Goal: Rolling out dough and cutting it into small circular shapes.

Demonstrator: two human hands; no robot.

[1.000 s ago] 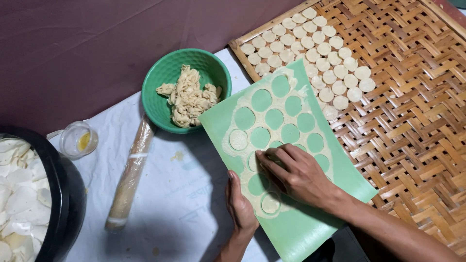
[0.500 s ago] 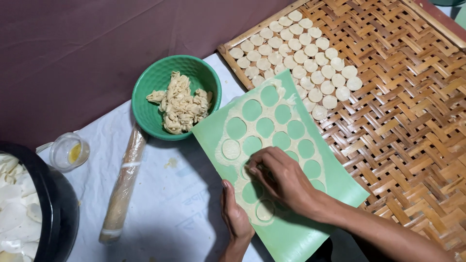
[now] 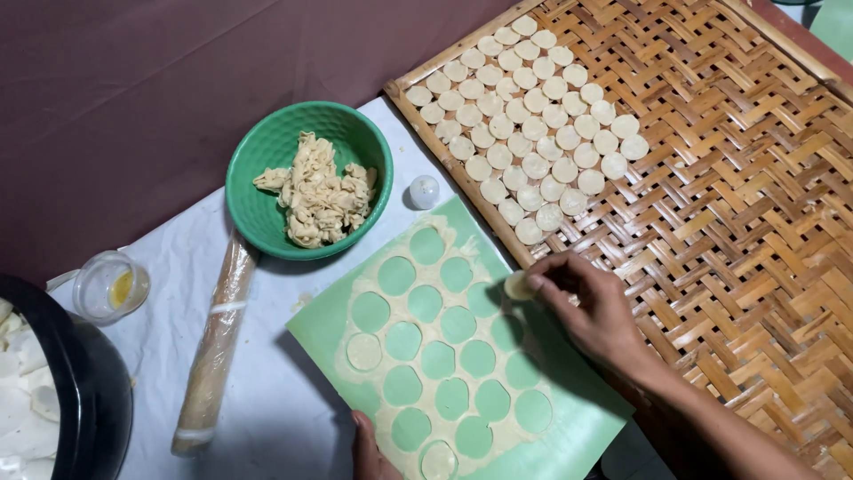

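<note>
Dough disc [image 3: 518,285] — small, round, pale — is pinched in the fingertips of the right hand [image 3: 593,316], held just above the upper right edge of the green mat [image 3: 577,418], close to the rim of the woven tray [image 3: 711,231]. Dough sheet [image 3: 449,356] on the mat is mostly spent: rows of round holes show green through it, and by the look of it only two cut discs are left seated in the sheet — one at the left edge [image 3: 363,352], one at the bottom edge [image 3: 439,460]. Left hand [image 3: 371,455] rests on the mat's near edge beside that bottom disc, fingers flat, holding nothing; it appears to pin the mat down. On the tray, lifted discs [image 3: 533,124] lie in close diagonal rows over the upper left corner; most of the tray is bare weave. Judgement: lifting from this sheet is nearly finished, filling the tray only begun. Beyond the mat: green bowl [image 3: 267,178] with a heap of dough scraps [image 3: 320,191], a wrapped rolling pin [image 3: 216,342] on the white cloth [image 3: 178,258], a small white knob-like piece [image 3: 424,191], a small clear cup [image 3: 108,286] with something yellow inside, and a black pot [image 3: 89,400] at the left edge.
</note>
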